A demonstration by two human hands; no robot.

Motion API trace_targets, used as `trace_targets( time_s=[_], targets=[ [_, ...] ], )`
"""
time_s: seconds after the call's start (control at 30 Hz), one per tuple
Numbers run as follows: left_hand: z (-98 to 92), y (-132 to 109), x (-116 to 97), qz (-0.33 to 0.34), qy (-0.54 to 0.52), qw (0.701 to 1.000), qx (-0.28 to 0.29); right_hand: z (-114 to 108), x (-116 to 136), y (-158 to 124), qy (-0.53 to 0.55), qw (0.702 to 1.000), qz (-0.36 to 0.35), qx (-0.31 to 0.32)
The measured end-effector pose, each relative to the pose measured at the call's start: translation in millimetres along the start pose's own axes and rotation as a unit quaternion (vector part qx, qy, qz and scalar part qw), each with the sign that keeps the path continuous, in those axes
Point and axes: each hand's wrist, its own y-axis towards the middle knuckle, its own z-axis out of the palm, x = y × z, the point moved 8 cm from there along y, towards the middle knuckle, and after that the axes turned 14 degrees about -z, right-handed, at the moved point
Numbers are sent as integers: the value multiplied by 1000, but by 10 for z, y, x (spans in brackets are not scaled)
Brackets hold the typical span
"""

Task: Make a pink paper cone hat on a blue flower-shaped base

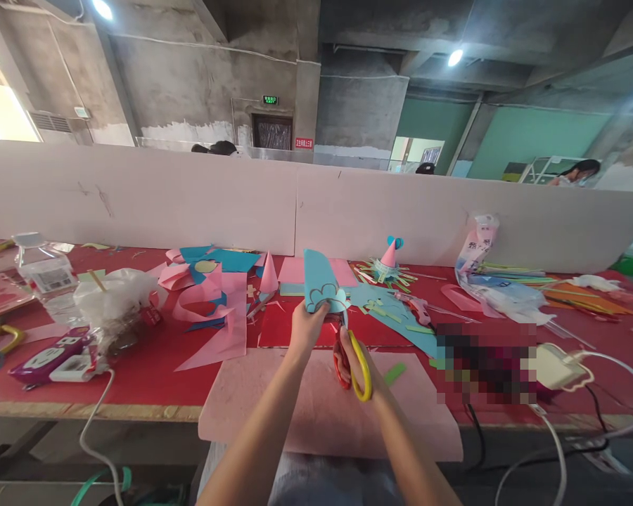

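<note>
My left hand point(307, 328) pinches the lower edge of a light blue paper piece point(319, 282) with a cloud outline drawn on it, holding it upright over the table. My right hand point(359, 367) grips red-and-yellow scissors point(354, 360), fingers through the handles, blades pointing up into the bottom of the blue paper. Both hands hover above a large pink sheet point(306, 407) that hangs over the table's front edge.
The red table point(137, 372) is strewn with pink and blue paper scraps point(211, 295), small paper cones point(268, 274), a plastic bottle point(45, 277), a white bag point(113, 292), a power strip point(50, 358), a charger with cables point(556, 365). A pink partition point(190, 197) runs along the back.
</note>
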Motion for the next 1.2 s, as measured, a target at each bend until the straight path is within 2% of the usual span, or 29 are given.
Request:
trace_targets(
  time_s=[0.3,0.77,1.2],
  targets=[
    [37,37,48,8,-6,1000,13,-55,-4,-14,-11,1000,1,-22],
    [61,-8,59,-28,-26,999,5,-55,-35,-21,-13,999,-3,-30],
    [96,-43,75,-8,4,1000,21,-58,29,0,-37,999,-12,-19]
  ],
)
